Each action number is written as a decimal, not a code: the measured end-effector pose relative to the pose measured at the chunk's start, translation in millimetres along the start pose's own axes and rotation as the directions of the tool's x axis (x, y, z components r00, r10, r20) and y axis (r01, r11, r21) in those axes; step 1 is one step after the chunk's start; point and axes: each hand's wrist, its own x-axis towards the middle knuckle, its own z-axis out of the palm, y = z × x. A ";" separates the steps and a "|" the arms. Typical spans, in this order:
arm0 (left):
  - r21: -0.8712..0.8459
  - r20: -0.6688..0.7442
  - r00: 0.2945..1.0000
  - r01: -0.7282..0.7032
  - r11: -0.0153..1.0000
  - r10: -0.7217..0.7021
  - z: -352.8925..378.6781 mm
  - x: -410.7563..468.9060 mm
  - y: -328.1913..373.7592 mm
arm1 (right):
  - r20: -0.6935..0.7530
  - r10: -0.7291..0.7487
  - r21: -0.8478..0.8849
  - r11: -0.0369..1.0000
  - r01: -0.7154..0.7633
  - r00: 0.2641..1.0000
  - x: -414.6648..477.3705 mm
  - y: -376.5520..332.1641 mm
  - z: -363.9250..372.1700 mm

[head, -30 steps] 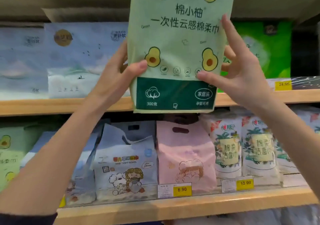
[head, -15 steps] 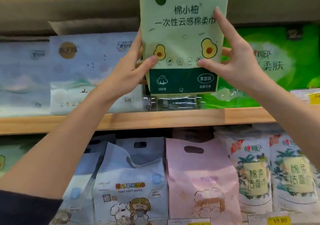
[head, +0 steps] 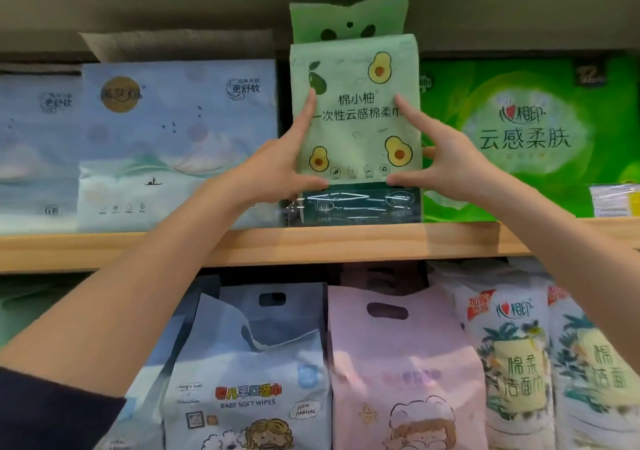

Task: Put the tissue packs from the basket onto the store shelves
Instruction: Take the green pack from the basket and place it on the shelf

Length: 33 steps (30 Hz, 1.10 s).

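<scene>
both hands are gripping the avocado-print tissue pack (head: pixel 356 117): your left hand (head: pixel 277 169) and right hand (head: pixel 446 162) are pinching its sides to keep it upright in the gap on the upper shelf (head: pixel 311 245). its dark base is blurring behind a clear rail; the basket isn't showing.

Pale green avocado-print tissue pack (head: pixel 356 117) on upper wooden shelf: "棉小柚", below it "一次性云感棉柔巾", last character partly covered by a finger. Dark band at pack foot: print blurred behind clear strip, unreadable.
Bright green glossy pack (head: pixel 526 137) just right: "心相印", "云感柔肤".
Pale blue landscape-print pack (head: pixel 180 144) on left: "更舒软"; gold roundel illegible.
Blue-white cartoon bag (head: pixel 249 397), lower shelf: "BABY SOFT WIPES", "NEW ARRIVAL".
White leaf-print pack (head: pixel 516 363), lower right: "心相印", "棉柔洁面巾".
</scene>
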 end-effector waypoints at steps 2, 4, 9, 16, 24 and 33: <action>0.018 0.063 0.996 0.065 0.998 -0.066 -3.6 6.1 0.8 | 0.041 0.028 -0.011 1.000 -0.027 0.999 6.4 -0.4 -2.5; 0.041 0.104 0.986 0.125 0.991 -0.129 -4.1 13.2 -0.4 | 0.073 0.069 -0.056 0.996 -0.065 0.995 12.0 -1.1 -4.4; 0.192 0.122 0.966 0.202 0.960 -0.227 5.1 33.8 -3.7 | 0.181 0.170 -0.338 0.936 -0.101 0.969 26.6 2.5 -0.6; 0.275 0.165 0.930 0.276 0.921 -0.328 16.2 51.5 -5.4 | 0.203 0.180 -0.513 0.857 -0.052 0.962 42.5 11.2 15.6; 0.324 0.159 0.939 0.242 0.914 -0.305 24.8 59.0 -15.9 | 0.212 0.181 -0.473 0.879 -0.061 0.960 45.7 14.4 20.2; 0.311 0.158 0.938 0.250 0.917 -0.309 26.8 59.8 -13.2 | 0.211 0.205 -0.464 0.881 -0.087 0.956 44.1 14.0 21.0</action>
